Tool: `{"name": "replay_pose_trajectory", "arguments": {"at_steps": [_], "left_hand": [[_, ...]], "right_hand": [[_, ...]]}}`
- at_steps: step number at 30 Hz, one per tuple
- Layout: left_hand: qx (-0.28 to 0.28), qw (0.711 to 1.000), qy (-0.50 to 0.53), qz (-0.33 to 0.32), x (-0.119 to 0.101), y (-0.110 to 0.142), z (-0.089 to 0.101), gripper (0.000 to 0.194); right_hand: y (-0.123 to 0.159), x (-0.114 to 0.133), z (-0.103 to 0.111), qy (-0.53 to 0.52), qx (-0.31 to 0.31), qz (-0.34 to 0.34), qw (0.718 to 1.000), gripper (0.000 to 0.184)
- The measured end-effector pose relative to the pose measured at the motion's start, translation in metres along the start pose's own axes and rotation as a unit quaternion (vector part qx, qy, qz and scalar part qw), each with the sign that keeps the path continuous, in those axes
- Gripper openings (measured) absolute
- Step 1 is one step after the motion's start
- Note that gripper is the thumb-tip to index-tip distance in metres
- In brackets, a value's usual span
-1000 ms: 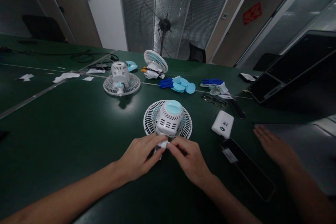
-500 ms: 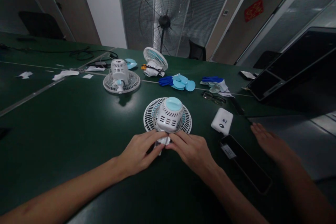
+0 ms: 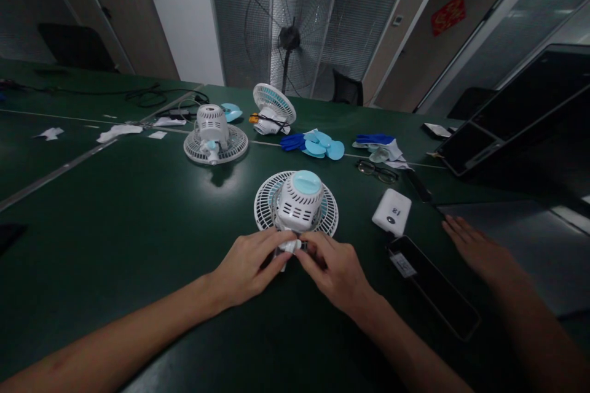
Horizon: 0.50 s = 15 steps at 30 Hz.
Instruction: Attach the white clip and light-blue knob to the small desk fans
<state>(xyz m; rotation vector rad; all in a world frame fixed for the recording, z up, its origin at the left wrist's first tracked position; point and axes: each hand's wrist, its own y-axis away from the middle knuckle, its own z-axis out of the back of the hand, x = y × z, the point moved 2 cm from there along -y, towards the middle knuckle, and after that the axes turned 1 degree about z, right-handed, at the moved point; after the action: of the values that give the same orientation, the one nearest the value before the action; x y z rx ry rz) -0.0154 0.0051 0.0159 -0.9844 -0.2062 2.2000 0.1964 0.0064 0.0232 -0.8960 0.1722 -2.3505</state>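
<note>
In front of me a small white fan (image 3: 302, 202) lies face down on its round grille, its motor housing upright with a light blue cap. My left hand (image 3: 251, 267) pinches a small white part (image 3: 291, 245) at the fan's near side between thumb and fingers. From the other side my right hand (image 3: 338, 270) closes on the same part, fingers curled and thumb against it. The fingertips partly cover this piece, so its exact shape is hidden.
On the green table (image 3: 152, 215) are a second face-down fan (image 3: 212, 135), a tilted fan (image 3: 273, 110), light blue blades (image 3: 322, 144), gloves (image 3: 380, 146), glasses (image 3: 377, 171), a white device (image 3: 391, 212) and a phone (image 3: 433, 285). Another person's hand (image 3: 474, 249) rests at right.
My right hand's fingers have curled in more and shifted slightly on the white part, which shows a little more. My left hand keeps its hold. The view has shifted slightly.
</note>
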Motion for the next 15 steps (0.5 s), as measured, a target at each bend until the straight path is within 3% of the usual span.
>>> {"name": "replay_pose_trajectory", "arguments": {"at_steps": [3, 6, 8, 10, 13, 15], "left_hand": [[-0.004, 1.0, 0.006, -0.005, 0.0, 0.0, 0.0, 0.032], [-0.003, 1.0, 0.008, -0.002, 0.0, 0.0, 0.0, 0.032], [0.0, 1.0, 0.007, 0.001, 0.0, 0.0, 0.0, 0.031], [0.007, 1.0, 0.005, 0.003, 0.0, 0.0, 0.0, 0.029], [0.007, 1.0, 0.003, -0.001, 0.0, -0.001, 0.0, 0.029], [0.006, 1.0, 0.003, -0.001, 0.0, -0.001, 0.0, 0.03]], "right_hand": [[0.0, -0.006, 0.009, 0.099, -0.002, 0.097, 0.99, 0.033], [-0.002, -0.007, 0.009, 0.109, -0.005, 0.111, 0.988, 0.031], [-0.003, -0.005, 0.004, 0.055, -0.003, 0.076, 0.996, 0.033], [-0.004, -0.003, -0.005, -0.055, 0.008, -0.011, 0.998, 0.042], [-0.002, -0.002, -0.016, -0.225, 0.059, -0.156, 0.96, 0.053], [0.0, -0.003, -0.015, -0.221, 0.059, -0.158, 0.961, 0.049]]}}
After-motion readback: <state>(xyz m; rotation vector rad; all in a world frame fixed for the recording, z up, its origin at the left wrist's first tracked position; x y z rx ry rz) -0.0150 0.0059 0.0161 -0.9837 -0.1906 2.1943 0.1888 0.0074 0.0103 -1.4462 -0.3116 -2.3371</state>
